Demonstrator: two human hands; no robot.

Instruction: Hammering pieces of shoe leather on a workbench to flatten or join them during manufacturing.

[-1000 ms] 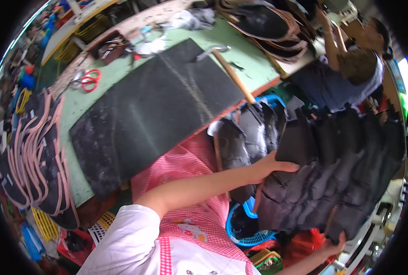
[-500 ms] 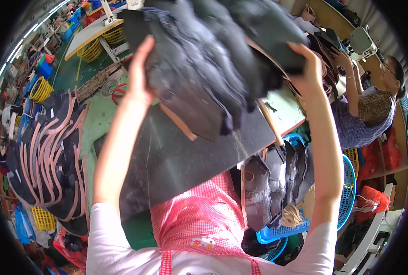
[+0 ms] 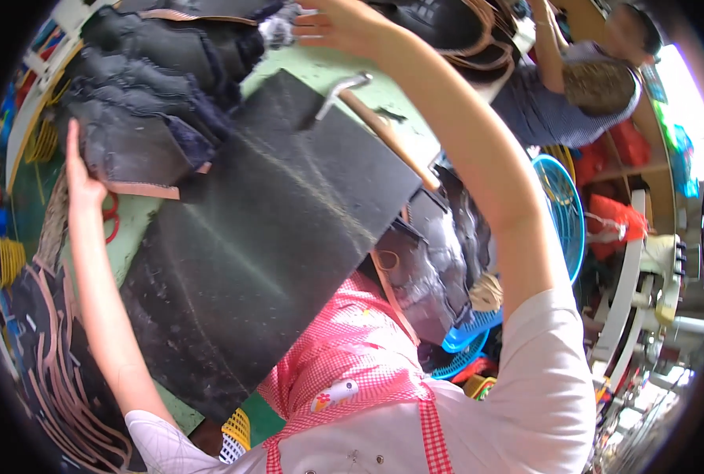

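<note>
A thick stack of black leather-like pieces with tan edge strips lies at the far left of the work table. My left hand is against its near left side, with a finger stretched along the edge. At its far right end is my right hand, fingers straight and spread, beside a crumpled shiny part. A dark flat board covers the middle of the green table. On the board's far right edge rests a hammer with a metal head and wooden handle.
Red-handled scissors lie beside my left wrist. More black pieces with pinkish strips hang at the left. Further black pieces stand at my right, near a blue basket. A co-worker sits at the far right.
The stack has moved from above the board to the far left of the table. My right hand's fingers have straightened. The hammer and more of the board have come into sight.
</note>
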